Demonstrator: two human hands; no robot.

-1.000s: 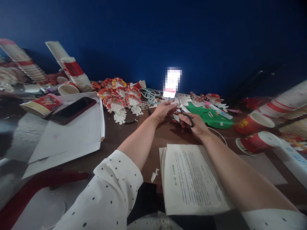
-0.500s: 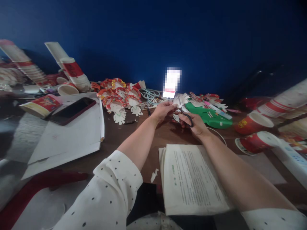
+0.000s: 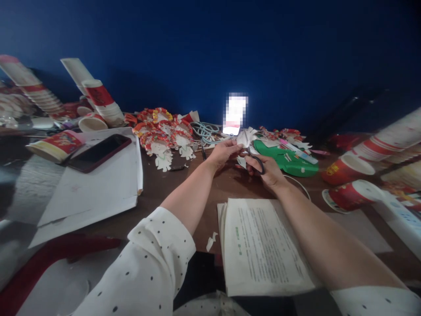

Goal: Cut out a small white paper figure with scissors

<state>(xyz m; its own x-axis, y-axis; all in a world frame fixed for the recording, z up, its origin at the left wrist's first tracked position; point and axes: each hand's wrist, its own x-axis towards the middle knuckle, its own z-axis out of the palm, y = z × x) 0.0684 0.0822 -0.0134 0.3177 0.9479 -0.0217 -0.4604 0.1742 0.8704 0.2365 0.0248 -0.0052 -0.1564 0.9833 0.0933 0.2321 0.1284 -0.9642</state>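
Note:
My left hand [image 3: 224, 152] pinches a white paper cutout [image 3: 247, 137] with jagged, petal-like edges. Dark-handled scissors [image 3: 257, 162] sit in my right hand [image 3: 267, 170], fingers through the loops. Their blades point up at the paper's lower edge and are mostly hidden by it, so I cannot tell whether they touch it. A bright phone screen [image 3: 234, 115] stands just behind the paper. Beside my right hand lies a green piece [image 3: 289, 159] with markers on it.
Red-and-white paper crafts [image 3: 161, 131] pile up left of my hands. Stacked paper cups [image 3: 101, 103] lean at the left, more cups [image 3: 378, 147] at the right. A dark phone [image 3: 100, 152] rests on a white board [image 3: 108, 188]. An open book [image 3: 263, 245] lies near me; paper scraps [image 3: 211, 241] lie beside it.
The paper cutout has turned slightly in my left hand, and its jagged edge shows more plainly. The scissor blades, visible before against the paper, are now mostly hidden. My arms barely moved.

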